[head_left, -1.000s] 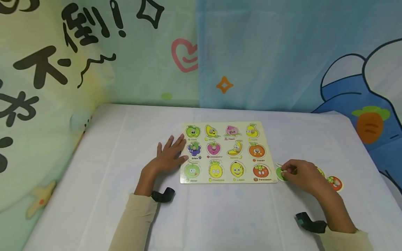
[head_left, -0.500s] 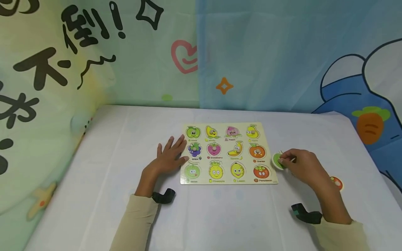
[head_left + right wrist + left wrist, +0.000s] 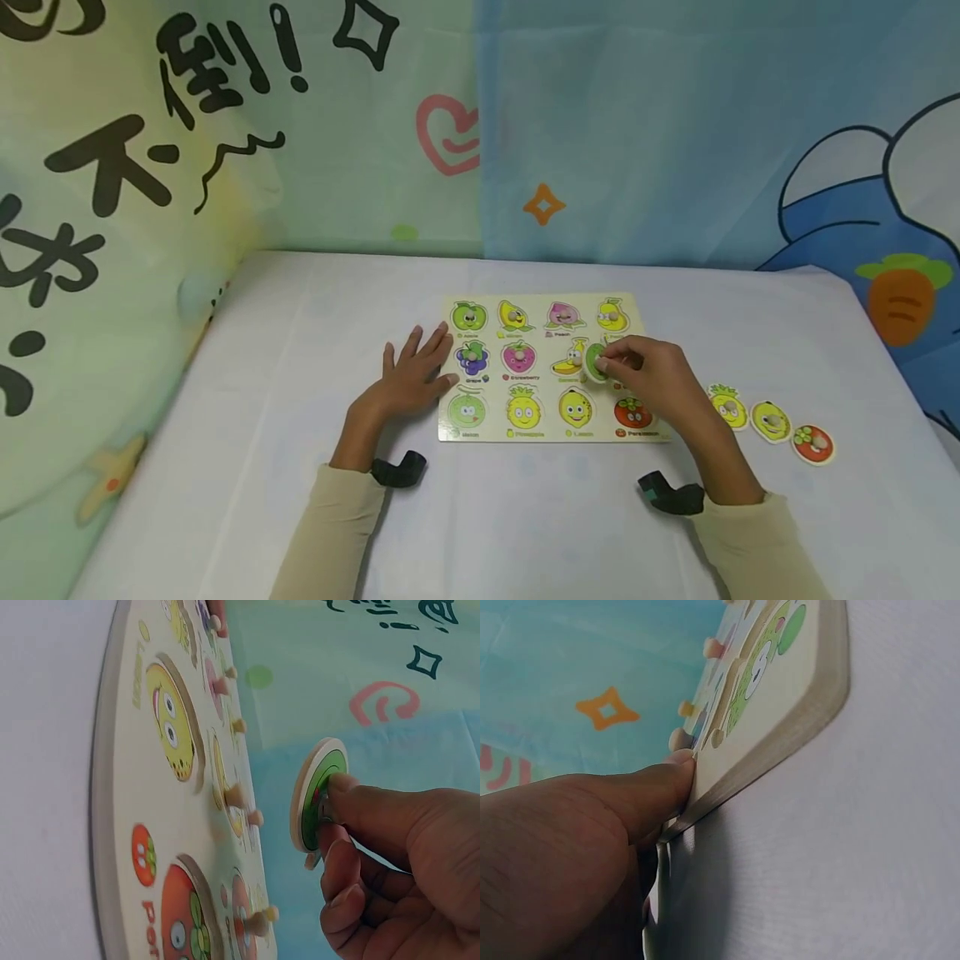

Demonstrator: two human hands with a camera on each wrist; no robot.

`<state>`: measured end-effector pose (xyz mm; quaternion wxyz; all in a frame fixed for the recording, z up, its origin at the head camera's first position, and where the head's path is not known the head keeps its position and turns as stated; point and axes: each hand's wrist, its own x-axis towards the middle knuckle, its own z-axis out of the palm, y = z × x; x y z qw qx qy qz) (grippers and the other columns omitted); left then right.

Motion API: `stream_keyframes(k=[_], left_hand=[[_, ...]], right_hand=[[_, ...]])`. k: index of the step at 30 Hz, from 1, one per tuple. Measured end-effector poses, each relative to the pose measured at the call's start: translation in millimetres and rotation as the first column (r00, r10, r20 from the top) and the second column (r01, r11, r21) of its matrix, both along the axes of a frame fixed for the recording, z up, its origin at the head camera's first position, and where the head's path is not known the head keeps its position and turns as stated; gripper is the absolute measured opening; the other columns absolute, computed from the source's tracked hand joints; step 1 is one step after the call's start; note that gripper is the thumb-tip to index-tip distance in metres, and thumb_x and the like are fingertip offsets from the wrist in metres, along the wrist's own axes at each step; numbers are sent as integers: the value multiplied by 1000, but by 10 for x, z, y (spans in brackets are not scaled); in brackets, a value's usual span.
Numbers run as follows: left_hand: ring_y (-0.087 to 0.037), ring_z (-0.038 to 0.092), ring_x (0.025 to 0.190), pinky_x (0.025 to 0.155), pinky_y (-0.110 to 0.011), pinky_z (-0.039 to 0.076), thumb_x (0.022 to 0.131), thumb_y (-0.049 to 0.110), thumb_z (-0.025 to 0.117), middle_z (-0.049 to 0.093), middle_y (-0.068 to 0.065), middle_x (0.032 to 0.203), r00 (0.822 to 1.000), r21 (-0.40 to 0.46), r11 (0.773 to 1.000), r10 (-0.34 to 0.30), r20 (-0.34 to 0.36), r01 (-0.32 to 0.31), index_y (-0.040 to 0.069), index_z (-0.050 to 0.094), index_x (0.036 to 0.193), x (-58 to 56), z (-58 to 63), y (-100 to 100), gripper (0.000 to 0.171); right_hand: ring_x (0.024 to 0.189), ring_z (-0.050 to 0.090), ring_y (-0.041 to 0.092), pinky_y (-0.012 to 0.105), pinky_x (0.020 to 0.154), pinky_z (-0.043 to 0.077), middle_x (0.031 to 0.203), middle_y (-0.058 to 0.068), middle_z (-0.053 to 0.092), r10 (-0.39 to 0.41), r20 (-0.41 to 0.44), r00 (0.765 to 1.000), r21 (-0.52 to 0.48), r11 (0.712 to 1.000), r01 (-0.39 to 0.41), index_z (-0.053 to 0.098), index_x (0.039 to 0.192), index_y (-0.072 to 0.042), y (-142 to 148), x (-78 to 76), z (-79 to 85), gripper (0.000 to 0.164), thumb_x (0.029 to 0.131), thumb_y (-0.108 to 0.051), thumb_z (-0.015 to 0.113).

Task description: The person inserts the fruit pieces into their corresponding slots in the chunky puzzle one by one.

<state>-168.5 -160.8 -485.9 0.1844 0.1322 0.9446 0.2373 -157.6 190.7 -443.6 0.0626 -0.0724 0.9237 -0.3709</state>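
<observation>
A wooden fruit puzzle board (image 3: 551,435) lies on the white table, its upper two rows filled with knobbed pieces. My left hand (image 3: 405,375) rests with spread fingers at the board's left edge; in the left wrist view the thumb (image 3: 660,784) touches that edge. My right hand (image 3: 660,375) pinches a round green melon puzzle piece (image 3: 322,799) between thumb and fingers. It holds the piece up over the board, where it overlaps the banana's right side in the head view. The bottom row shows the printed melon recess (image 3: 467,410), pineapple, lemon (image 3: 169,724) and persimmon (image 3: 184,922) recesses.
Right of the board lie a pineapple piece (image 3: 728,408), a lemon piece (image 3: 771,422) and a persimmon piece (image 3: 813,445) in a slanting row. Behind the table hangs a printed cloth backdrop (image 3: 645,150). Black wrist cameras (image 3: 400,470) sit on both wrists.
My right hand has picked the melon piece up from the table beside the board and carried it left over the board. My left hand has stayed at the board's left edge.
</observation>
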Motion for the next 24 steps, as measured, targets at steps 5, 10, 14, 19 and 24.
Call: stream_keyframes(k=[5, 10, 14, 19, 24], left_hand=[[-21, -15, 146, 111, -56, -15, 100, 44, 47, -3, 11, 161, 1000, -13, 1000, -4, 9, 4, 23, 12, 156, -9, 26, 8, 69], [-22, -14, 146, 110, -57, -15, 101, 43, 47, -3, 9, 161, 1000, -19, 1000, -7, 9, 7, 22, 12, 157, -6, 28, 6, 69], [-24, -13, 147, 110, -59, -13, 100, 41, 48, -1, 7, 162, 1000, -11, 1000, -9, 2, 9, 19, 14, 157, -1, 33, -3, 70], [-22, -14, 147, 110, -58, -14, 100, 43, 47, -2, 9, 161, 1000, -14, 1000, -7, 6, 7, 21, 13, 157, -6, 27, -2, 69], [-21, -15, 146, 110, -57, -15, 101, 44, 47, -3, 10, 161, 1000, -11, 1000, -6, 6, 6, 22, 12, 156, -7, 11, 7, 69]], right_hand=[[75, 60, 20, 29, 62, 49, 86, 2, 68, 15, -24, 1000, -33, 999, -16, 71, 103, -9, -58, -1, -32, 18, 91, -22, 71], [77, 62, 16, 25, 65, 49, 88, 0, 70, 53, -61, 997, -63, 996, -57, 73, 101, -9, -154, -11, -83, 18, 90, -23, 73], [78, 62, 16, 25, 67, 50, 88, -1, 69, 85, -56, 995, -94, 992, -90, 73, 99, -10, -256, -27, -110, 16, 89, -21, 74], [75, 59, 17, 27, 65, 50, 84, -1, 65, 121, -74, 990, -133, 983, -130, 72, 96, -11, -397, -46, -116, 10, 87, -16, 75], [72, 56, 16, 28, 62, 48, 81, -3, 63, 172, -90, 981, -134, 974, -183, 73, 93, -14, -564, -54, -110, 7, 86, -14, 75]])
